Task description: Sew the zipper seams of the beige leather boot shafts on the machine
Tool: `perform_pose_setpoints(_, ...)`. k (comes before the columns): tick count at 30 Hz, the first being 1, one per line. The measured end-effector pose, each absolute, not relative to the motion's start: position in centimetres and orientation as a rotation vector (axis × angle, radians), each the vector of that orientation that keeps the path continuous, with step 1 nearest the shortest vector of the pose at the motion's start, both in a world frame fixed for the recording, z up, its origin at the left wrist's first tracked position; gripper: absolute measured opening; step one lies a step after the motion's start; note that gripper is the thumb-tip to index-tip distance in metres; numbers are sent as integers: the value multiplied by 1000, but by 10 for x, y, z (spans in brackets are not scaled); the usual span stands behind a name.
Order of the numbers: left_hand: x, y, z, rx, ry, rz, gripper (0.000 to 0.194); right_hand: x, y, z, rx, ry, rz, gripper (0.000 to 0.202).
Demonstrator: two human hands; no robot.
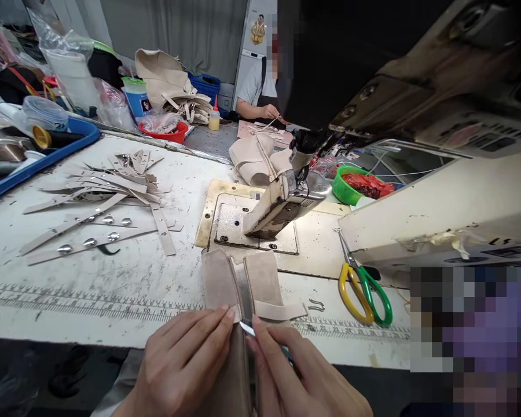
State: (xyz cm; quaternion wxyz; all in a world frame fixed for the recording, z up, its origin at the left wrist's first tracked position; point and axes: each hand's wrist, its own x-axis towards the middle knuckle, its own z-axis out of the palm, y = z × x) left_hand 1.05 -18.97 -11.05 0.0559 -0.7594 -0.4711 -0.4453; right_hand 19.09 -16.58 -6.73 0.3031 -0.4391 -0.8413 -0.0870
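A beige suede boot upper [219, 278] with an open zipper [235, 284] hangs over the table's front edge. My left hand [186, 353] is closed on its left side, fingertips pressing a short strap end beside the zipper. Between the fingers of my right hand [295, 370] is a small pointed blade [247, 329], with a bit of teal handle showing below. Its tip is at the zipper edge, close to my left fingertips. To the right of the zipper a beige strap [282, 311] sticks out over the table. The lower part of the upper is partly hidden by my hands.
A post-bed sewing machine [282, 202] stands ahead. Scissors [360, 295] with yellow and green handles lie right. Studded straps [108, 197] are piled left, near a blue tray [65, 153]. Across the table a person's hand [270, 112] works near beige pieces. A printed ruler [125, 307] crosses the front.
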Motion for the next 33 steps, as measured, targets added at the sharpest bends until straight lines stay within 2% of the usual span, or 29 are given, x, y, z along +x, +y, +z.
perform_pose_setpoints(6,7,-183,-118,-2288,-1394,-1292,19,182,-156,-92,-1134,-2177,-261,14)
perform_pose_setpoints(10,10,-179,-118,-2178,-1521,-1367,13,183,-149,-103,-1074,-2200,-162,14)
perform_pose_setpoints(14,14,-179,-119,-2156,-1645,-1412,10,189,-149,-101,-1055,-2197,-71,18)
perform_pose_setpoints(33,14,-181,-124,-2155,-1520,-1336,14,173,-154,-102,-1275,-2259,-241,20)
